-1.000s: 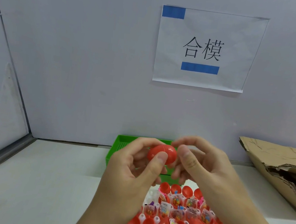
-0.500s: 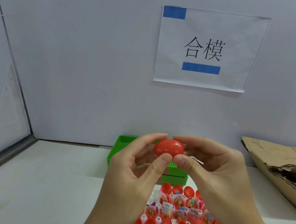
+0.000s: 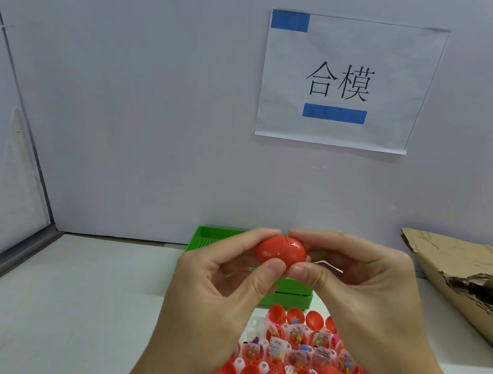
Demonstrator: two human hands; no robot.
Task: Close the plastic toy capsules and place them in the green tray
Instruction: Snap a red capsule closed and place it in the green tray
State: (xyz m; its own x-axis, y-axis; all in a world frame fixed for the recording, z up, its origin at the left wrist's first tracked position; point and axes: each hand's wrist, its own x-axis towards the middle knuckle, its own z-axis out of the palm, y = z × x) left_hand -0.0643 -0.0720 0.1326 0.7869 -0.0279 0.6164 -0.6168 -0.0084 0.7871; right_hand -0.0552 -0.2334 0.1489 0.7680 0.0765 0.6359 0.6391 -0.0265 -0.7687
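Fingers (image 3: 266,238) of the left hand (image 3: 218,282) pinch the left half of the red capsule (image 3: 281,250), forefinger on top and thumb underneath, while the right hand (image 3: 361,287) pinches the right half the same way, so the egg-shaped shell hangs in the air between the two hands, above and in front of the green tray (image 3: 215,239). A second ago the capsule sat lower and was partly hidden behind the left thumb; now it has risen, turned lengthwise, and shows both halves meeting at a thin seam near its middle. That suggests the halves are pressed home, or very nearly, though whether the seam has fully latched cannot be told. If it is shut, what remains for this piece is to carry it forward and set it in the tray, which lies on the table (image 3: 77,305) just behind the hands. Below the right wrist, the holder of open capsules (image 3: 297,373), many with small packets inside, still awaits closing. Farther right lies torn cardboard (image 3: 465,277).
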